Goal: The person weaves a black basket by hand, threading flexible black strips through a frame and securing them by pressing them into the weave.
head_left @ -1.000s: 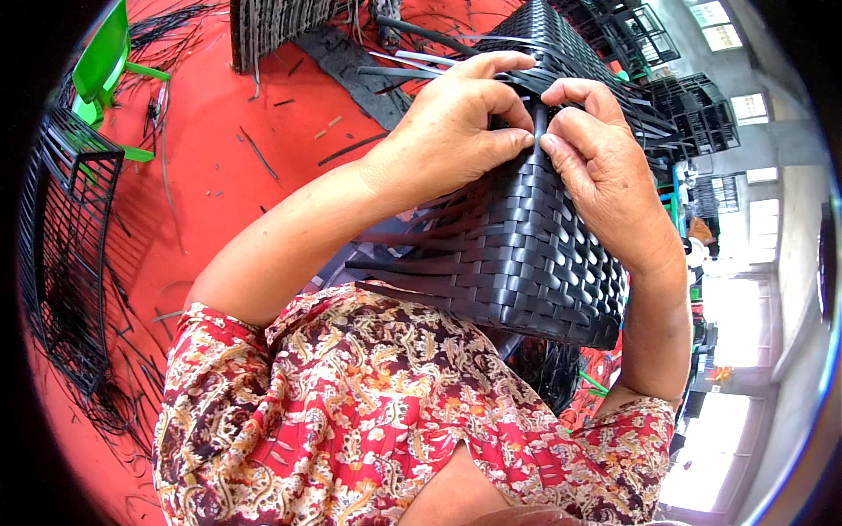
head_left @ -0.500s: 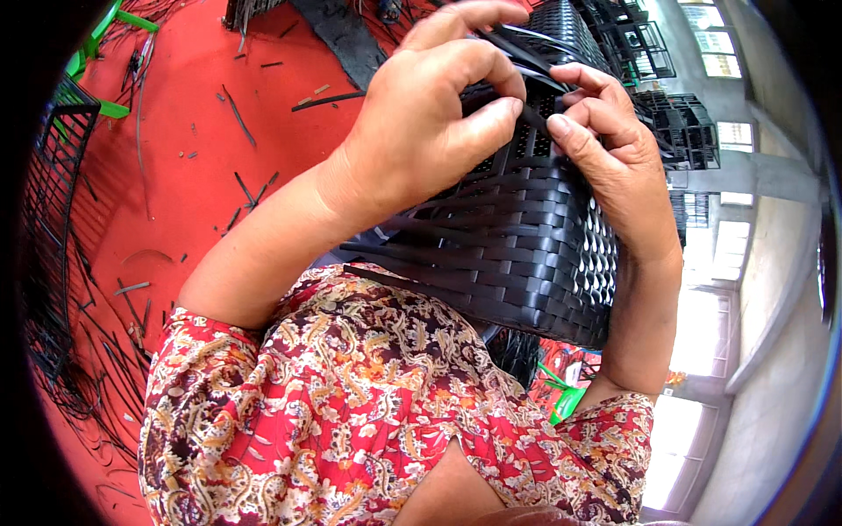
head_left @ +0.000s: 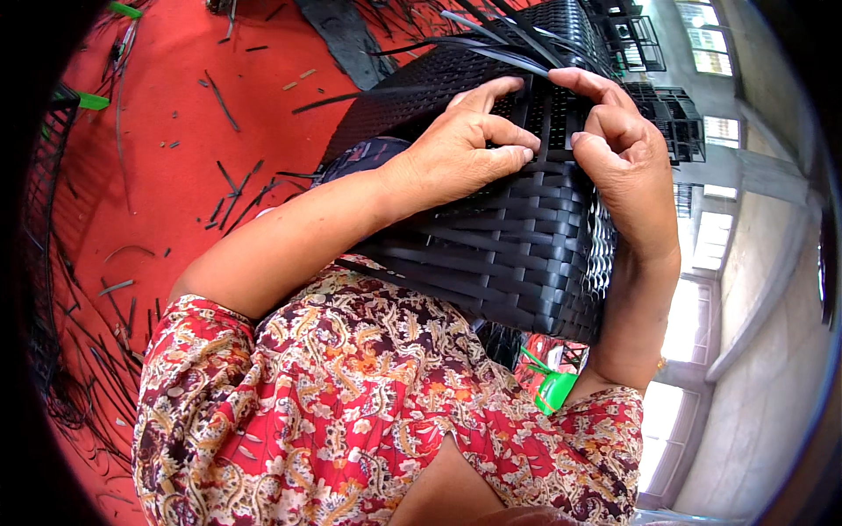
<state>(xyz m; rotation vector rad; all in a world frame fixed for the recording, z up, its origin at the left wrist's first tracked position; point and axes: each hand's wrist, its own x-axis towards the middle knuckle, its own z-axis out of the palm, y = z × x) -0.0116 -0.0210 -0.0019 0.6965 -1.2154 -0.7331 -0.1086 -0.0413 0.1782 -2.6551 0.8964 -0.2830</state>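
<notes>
A black woven wicker piece (head_left: 526, 254), with flat glossy strips laced over a frame, rises before my lap. My left hand (head_left: 465, 145) rests on its upper part, thumb and a finger pinched together on a flat black strip (head_left: 554, 156) that crosses the open frame. Across the gap, my right hand (head_left: 618, 145) is curled at the right edge, its thumb and bent fingers closed at the strip's other end. Its forefinger reaches out toward several loose strip ends (head_left: 517, 53) that fan out above. What lies inside the right fingers is mostly hidden.
Strip scraps (head_left: 232, 188) litter the red floor (head_left: 175, 245). A black metal frame (head_left: 53, 202) stands at the far left, and more black frames (head_left: 671, 123) are stacked at the right. A green object (head_left: 554, 392) shows beside my right elbow. Long windows (head_left: 688, 324) line the right wall.
My left hand has come down from the loose strips onto the woven surface, leaving their ends fanned out above. The right hand stays at the edge, its fingers more curled.
</notes>
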